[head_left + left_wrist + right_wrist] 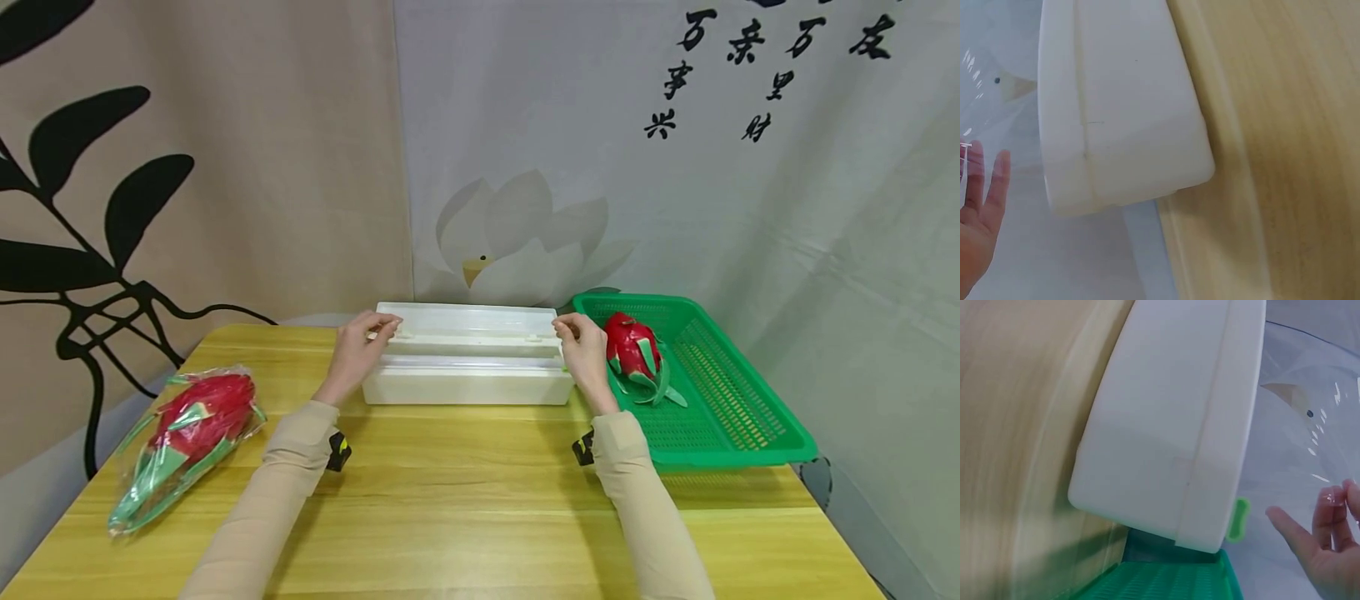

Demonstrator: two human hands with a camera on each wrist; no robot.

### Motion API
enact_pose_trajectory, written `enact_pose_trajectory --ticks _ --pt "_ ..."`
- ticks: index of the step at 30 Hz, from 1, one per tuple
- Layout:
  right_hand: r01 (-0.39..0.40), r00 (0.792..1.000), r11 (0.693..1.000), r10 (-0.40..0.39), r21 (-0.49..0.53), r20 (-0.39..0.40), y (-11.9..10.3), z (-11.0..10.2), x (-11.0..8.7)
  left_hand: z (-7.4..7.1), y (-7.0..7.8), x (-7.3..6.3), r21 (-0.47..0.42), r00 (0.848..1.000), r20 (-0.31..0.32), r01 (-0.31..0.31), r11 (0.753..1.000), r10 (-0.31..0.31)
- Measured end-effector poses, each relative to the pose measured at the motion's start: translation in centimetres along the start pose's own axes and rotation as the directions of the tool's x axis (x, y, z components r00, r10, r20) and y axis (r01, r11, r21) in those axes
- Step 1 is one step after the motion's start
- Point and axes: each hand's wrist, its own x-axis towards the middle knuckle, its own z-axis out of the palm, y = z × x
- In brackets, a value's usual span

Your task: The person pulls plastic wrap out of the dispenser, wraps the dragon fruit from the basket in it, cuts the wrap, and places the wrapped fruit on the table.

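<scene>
A white cling film dispenser [468, 387] stands on the table with its lid [468, 318] raised. My left hand [356, 350] pinches one side of the clear cling film [1319, 434] above the dispenser's left end. Opposite it, my right hand [585, 354] pinches the film's other side near the right end. Glossy streaks and a thin edge line show the film stretched upright between the hands in the wrist views. A small green tab [1238, 520] sticks out at the dispenser's right end.
On the left of the wooden table [450, 517] lies a film-wrapped dragon fruit [206, 417], red with green scales. A green basket [731, 408] at the right holds another dragon fruit [633, 350]. Behind the table hangs a printed curtain [525, 125].
</scene>
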Motion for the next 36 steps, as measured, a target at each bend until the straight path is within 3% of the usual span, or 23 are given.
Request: enact_pose_trajectory --ticks 8,36 --pt "0.024 1.000 1.000 -0.024 0.010 -0.005 -0.8 -0.5 0.2 -0.3 0.7 0.4 0.016 0.999 -0.016 -0.041 0.999 0.041" --pt "0.075 0.997 0.997 -0.075 0.017 -0.001 -2.9 -2.1 0.5 -1.6 2.8 0.9 0.022 0.996 -0.040 -0.076 0.997 0.077"
